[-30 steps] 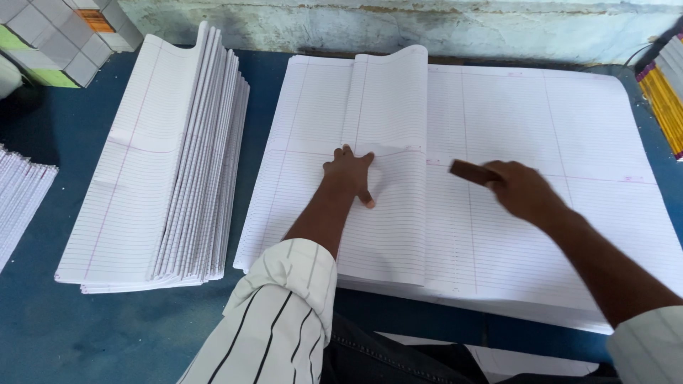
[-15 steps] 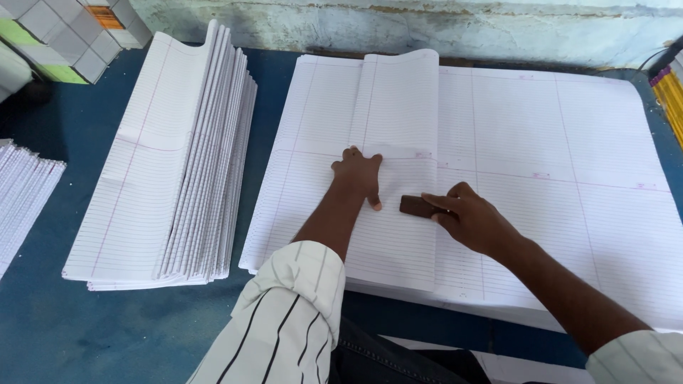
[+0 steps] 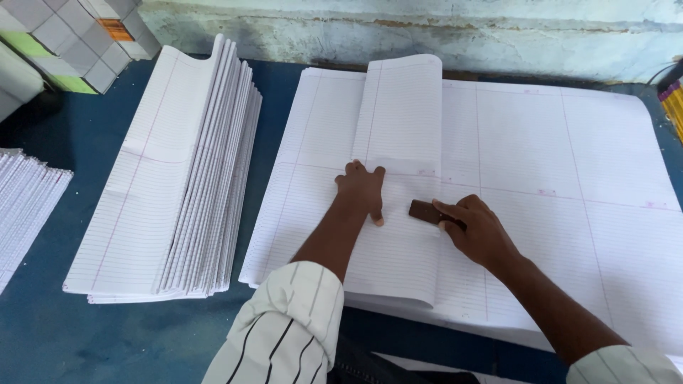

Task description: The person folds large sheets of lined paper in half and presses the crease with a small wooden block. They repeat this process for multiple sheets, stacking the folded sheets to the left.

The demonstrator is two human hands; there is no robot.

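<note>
Hands (image 3: 363, 190) flat on folded ruled sheet (image 3: 398, 142), right hand (image 3: 477, 229) gripping brown block (image 3: 425, 212)

Matt paper, dark wood

Ruled sheets (image 3: 541, 235) are seen as smooth matt paper; the block (image 3: 425, 212) appears wooden.

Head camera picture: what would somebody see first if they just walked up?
First, the big stack of lined white sheets on the blue table, with a folded sheet lying on it. The left hand presses that sheet flat, and the right hand holds a small brown block against it. Left of them sits a pile of folded sheets.
</note>
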